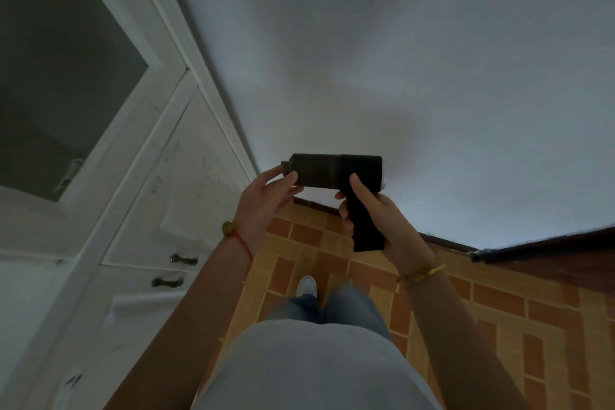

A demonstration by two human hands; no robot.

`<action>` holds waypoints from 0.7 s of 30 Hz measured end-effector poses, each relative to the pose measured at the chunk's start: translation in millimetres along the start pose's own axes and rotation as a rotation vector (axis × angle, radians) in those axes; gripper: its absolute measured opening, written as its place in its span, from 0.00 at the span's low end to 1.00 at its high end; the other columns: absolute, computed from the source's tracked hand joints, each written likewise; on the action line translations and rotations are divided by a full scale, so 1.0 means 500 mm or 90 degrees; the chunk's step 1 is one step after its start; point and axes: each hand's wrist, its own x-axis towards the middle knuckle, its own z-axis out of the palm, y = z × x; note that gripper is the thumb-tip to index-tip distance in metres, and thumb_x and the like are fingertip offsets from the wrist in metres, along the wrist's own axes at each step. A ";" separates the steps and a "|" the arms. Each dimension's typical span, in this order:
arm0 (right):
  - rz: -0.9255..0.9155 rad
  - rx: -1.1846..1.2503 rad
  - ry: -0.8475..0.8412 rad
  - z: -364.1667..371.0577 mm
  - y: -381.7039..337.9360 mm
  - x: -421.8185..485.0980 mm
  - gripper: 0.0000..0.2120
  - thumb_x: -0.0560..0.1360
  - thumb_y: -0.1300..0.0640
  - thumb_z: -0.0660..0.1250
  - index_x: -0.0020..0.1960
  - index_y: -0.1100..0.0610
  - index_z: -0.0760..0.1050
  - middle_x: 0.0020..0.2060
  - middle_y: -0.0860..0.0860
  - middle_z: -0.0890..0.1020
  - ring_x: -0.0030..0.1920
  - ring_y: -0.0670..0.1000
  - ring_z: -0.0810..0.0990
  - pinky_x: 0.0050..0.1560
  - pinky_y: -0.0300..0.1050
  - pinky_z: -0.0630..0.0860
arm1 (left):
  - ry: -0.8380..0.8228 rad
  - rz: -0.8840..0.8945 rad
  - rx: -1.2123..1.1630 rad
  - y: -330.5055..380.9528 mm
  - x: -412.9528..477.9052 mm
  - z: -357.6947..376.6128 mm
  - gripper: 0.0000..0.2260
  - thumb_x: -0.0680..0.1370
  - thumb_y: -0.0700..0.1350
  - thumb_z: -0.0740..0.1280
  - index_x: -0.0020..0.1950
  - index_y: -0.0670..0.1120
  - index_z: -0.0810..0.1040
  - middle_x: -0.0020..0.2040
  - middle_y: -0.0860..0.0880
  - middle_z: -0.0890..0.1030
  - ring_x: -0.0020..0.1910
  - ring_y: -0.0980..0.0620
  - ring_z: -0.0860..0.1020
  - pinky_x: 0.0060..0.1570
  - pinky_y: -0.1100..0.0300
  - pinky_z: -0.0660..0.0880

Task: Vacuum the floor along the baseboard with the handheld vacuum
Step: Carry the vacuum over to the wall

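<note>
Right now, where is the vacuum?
The handheld vacuum is central in the head view, above the baseboard; right hand grips its handle, left hand holds its front.

Person stands facing the white wall [399,60], black handheld vacuum [336,170] held up in front, barrel level, nozzle end pointing left. R hand [376,213] grips the handle; L hand [266,196] holds the nozzle end btwn thumb and fingers. Dark baseboard [446,241] runs along the wall's foot, far side of the orange-tan tiled floor [499,296]. White door [139,130] w/ a dark glass pane at left. One white shoe [307,286] shows below.
</note>
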 end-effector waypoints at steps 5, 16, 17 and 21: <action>0.017 0.025 -0.003 -0.009 0.017 0.085 0.25 0.77 0.41 0.66 0.59 0.64 0.79 0.36 0.55 0.79 0.31 0.51 0.77 0.34 0.41 0.77 | 0.022 -0.021 -0.051 -0.028 0.076 0.008 0.22 0.78 0.45 0.68 0.71 0.43 0.71 0.61 0.41 0.81 0.56 0.47 0.83 0.62 0.52 0.76; 0.060 -0.050 0.029 -0.092 0.201 0.356 0.43 0.66 0.35 0.70 0.62 0.72 0.75 0.33 0.57 0.81 0.29 0.51 0.79 0.32 0.43 0.78 | 0.063 -0.062 -0.073 -0.271 0.306 0.006 0.20 0.80 0.43 0.66 0.71 0.43 0.71 0.62 0.39 0.80 0.51 0.49 0.84 0.57 0.57 0.79; 0.071 -0.049 0.028 -0.103 0.227 0.387 0.41 0.67 0.35 0.69 0.60 0.71 0.75 0.31 0.55 0.81 0.29 0.51 0.79 0.33 0.43 0.78 | 0.066 -0.065 -0.078 -0.301 0.330 0.004 0.19 0.80 0.43 0.66 0.71 0.43 0.71 0.62 0.39 0.80 0.50 0.51 0.84 0.54 0.60 0.80; 0.101 -0.069 0.039 -0.139 0.340 0.523 0.27 0.75 0.38 0.66 0.52 0.64 0.77 0.29 0.54 0.80 0.28 0.50 0.79 0.32 0.42 0.78 | 0.069 -0.077 -0.079 -0.441 0.443 -0.013 0.19 0.79 0.44 0.67 0.70 0.44 0.72 0.60 0.41 0.81 0.52 0.50 0.84 0.51 0.62 0.81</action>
